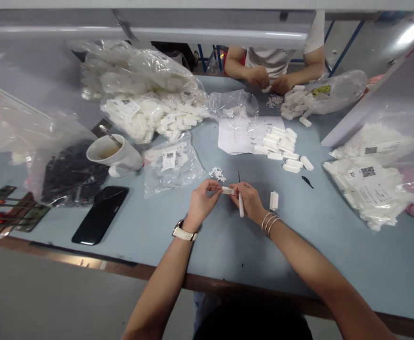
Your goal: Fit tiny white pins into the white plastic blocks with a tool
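Between my two hands is a small white plastic piece. My left hand pinches its left end with thumb and forefinger. My right hand meets its right end and also grips a thin white-handled tool, whose narrow dark tip points away from me. Just beyond my left fingertips lies a small pile of tiny white parts. A white plastic block rests on the table to the right of my right hand. More white blocks lie in a loose group farther off, partly on a printed sheet.
A mug with a spoon, a black phone and clear bags of white parts stand left. Another labelled bag lies right. Across the blue table, a co-worker's hands handle small white parts.
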Tool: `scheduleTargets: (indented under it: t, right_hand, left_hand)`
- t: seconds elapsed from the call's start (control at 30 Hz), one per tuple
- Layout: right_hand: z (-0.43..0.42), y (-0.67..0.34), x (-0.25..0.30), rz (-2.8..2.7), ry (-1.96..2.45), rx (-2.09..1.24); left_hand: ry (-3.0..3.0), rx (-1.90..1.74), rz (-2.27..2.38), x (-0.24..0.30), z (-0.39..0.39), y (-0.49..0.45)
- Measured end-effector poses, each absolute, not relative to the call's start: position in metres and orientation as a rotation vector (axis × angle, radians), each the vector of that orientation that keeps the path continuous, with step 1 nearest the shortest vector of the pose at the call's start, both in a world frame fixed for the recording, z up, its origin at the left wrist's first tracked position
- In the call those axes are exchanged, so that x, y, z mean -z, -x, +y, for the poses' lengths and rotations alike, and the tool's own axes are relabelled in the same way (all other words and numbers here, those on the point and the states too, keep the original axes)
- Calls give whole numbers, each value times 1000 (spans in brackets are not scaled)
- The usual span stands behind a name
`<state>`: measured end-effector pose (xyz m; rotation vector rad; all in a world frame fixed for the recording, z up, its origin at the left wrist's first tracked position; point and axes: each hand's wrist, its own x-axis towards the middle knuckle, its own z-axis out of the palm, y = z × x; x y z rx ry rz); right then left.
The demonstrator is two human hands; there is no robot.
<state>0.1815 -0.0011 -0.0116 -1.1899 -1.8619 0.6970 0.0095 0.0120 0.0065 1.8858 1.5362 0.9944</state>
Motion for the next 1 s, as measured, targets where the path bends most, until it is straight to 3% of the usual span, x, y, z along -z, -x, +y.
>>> scheduleTargets:
  t: [0.4,1.0]
  right_hand:
    - [1,-180,20,-2011,1160,-407]
    - [-3,-182,14,-1871,1070,-534]
  left_hand:
    - [-1761,-949,1567,-11,10,-11]
    - [-1138,-908,1192,-15,15,0]
